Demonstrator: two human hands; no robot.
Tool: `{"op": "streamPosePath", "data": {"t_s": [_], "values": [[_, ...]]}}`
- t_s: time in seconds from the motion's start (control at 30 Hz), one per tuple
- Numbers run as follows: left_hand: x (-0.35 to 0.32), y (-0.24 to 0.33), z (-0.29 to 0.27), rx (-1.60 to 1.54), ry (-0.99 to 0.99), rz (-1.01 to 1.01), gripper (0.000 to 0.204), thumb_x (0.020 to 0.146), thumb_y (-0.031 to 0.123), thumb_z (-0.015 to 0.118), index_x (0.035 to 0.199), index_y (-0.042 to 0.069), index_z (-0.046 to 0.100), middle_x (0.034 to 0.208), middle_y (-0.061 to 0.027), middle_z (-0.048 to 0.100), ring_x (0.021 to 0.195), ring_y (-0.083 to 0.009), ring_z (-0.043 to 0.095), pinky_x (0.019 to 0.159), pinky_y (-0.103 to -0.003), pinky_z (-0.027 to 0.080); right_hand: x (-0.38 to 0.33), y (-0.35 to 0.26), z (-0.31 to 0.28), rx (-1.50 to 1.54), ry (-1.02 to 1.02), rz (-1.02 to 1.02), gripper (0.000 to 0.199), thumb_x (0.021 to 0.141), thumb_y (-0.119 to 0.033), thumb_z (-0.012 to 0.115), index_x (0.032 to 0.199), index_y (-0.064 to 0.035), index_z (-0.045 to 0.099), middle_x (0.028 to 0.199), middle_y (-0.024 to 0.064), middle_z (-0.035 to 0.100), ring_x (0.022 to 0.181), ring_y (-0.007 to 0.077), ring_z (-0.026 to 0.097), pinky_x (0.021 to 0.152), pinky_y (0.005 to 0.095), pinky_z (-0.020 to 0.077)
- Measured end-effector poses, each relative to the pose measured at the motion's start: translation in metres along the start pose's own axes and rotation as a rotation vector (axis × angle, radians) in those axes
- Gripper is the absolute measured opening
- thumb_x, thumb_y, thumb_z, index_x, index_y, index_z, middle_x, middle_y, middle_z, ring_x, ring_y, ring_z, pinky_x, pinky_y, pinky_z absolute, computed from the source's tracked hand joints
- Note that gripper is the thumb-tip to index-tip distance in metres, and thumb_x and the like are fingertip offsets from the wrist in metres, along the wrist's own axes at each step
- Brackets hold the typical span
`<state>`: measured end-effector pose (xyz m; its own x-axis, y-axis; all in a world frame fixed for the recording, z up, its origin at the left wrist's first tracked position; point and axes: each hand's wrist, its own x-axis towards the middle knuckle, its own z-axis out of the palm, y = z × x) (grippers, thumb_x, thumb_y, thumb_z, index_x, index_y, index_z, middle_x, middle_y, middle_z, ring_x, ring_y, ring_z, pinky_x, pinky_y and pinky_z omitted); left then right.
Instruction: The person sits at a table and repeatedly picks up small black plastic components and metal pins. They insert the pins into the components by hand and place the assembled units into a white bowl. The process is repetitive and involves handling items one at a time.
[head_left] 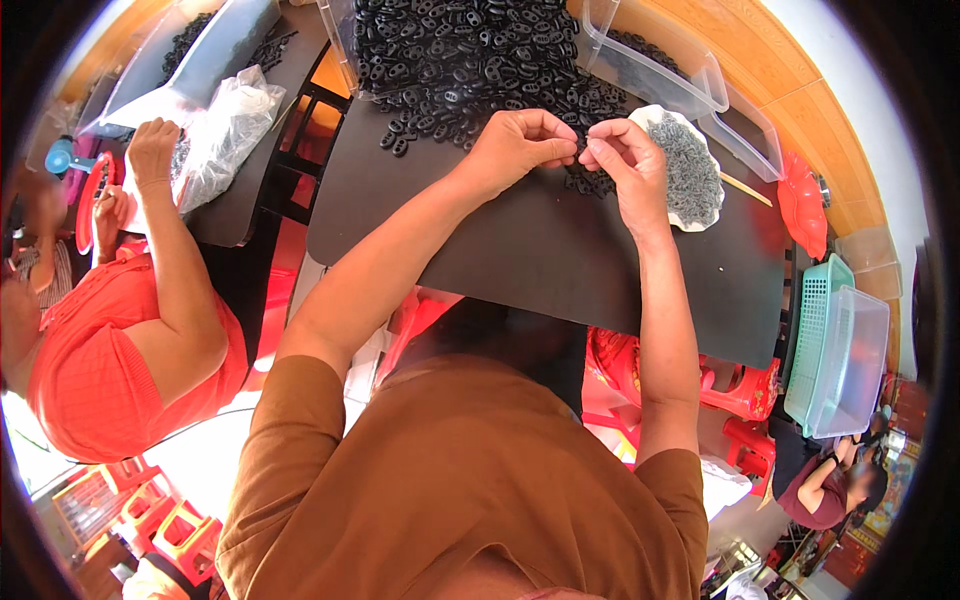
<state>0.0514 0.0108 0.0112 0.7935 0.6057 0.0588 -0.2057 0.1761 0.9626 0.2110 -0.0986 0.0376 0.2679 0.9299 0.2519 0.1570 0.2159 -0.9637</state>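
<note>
Heaped along the table's (540, 260) far edge: black oval pieces (470, 60), small, flat and holed, too many to count. Nearer the front edge — one left hand (515, 148), one right hand (632, 168), both pinched shut on one black piece (581, 147), mostly hidden. Toward the right edge: one white dish (690, 226) of grey bits (680, 165), one thin stick (746, 189).

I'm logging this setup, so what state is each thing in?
Left hand, pinching, apparently on a small dark piece
Right hand, fingers bent inward, grip too small to tell
Black pieces, loosely heaped
White dish, uncovered, filled with grey bits
Clear box at right, open, holding black pieces
Plastic bag, crumpled
Green basket, open-topped
</note>
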Motion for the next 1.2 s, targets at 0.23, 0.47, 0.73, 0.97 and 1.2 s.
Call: {"op": "streamPosePath", "data": {"t_s": [0.23,0.47,0.73,0.97,1.2], "values": [[-0.0003,-0.0003,-0.0006,-0.126,0.030,-0.043,0.022,0.087,0.008,0.072,0.108,0.003,0.067,0.099,-0.0062,0.069,0.088,-0.0146,0.068,0.080,-0.026,0.056,-0.0005,0.0024,-0.0021,-0.245,0.035,-0.050,0.007,0.089,0.001,0.063,0.095,-0.0019,0.065,0.086,0.0013,0.065,0.077,0.0084,0.063,0.070,0.0229,0.0508],[0.0007,-0.0016,-0.0015,-0.138,0.039,-0.058,0.022,0.086,0.009,0.073,0.108,0.004,0.068,0.098,-0.0034,0.070,0.090,-0.0139,0.068,0.081,-0.026,0.054,-0.0008,0.0038,0.0000,-0.239,0.011,-0.099,0.008,0.086,0.004,0.064,0.092,-0.0017,0.064,0.088,0.0013,0.064,0.079,0.0079,0.064,0.070,0.0224,0.0512],[0.0012,-0.0042,-0.0035,-0.091,0.015,-0.035,0.025,0.085,0.012,0.075,0.108,0.005,0.069,0.096,-0.0024,0.070,0.087,-0.0117,0.067,0.079,-0.025,0.052,-0.0011,0.0035,0.0010,-0.274,-0.004,-0.118,0.009,0.085,0.005,0.064,0.091,-0.0015,0.063,0.089,0.0012,0.064,0.080,0.0071,0.063,0.069,0.0221,0.0516],[0.0016,-0.0041,-0.0030,-0.097,0.018,-0.020,0.024,0.085,0.012,0.075,0.107,0.005,0.069,0.095,-0.0019,0.070,0.085,-0.0103,0.066,0.077,-0.025,0.052,-0.0010,0.0025,0.0010,-0.286,-0.002,-0.137,0.008,0.086,0.004,0.064,0.091,-0.0014,0.062,0.088,0.0011,0.064,0.079,0.0069,0.063,0.068,0.0221,0.0518],[0.0004,-0.0026,-0.0003,-0.084,0.022,-0.010,0.022,0.086,0.010,0.074,0.106,0.004,0.069,0.094,-0.0026,0.070,0.084,-0.0100,0.065,0.076,-0.025,0.053,-0.0018,0.0022,0.0011,-0.247,-0.007,-0.124,0.008,0.086,0.004,0.065,0.091,-0.0014,0.062,0.088,0.0011,0.064,0.079,0.0065,0.063,0.069,0.0218,0.0517]]}}
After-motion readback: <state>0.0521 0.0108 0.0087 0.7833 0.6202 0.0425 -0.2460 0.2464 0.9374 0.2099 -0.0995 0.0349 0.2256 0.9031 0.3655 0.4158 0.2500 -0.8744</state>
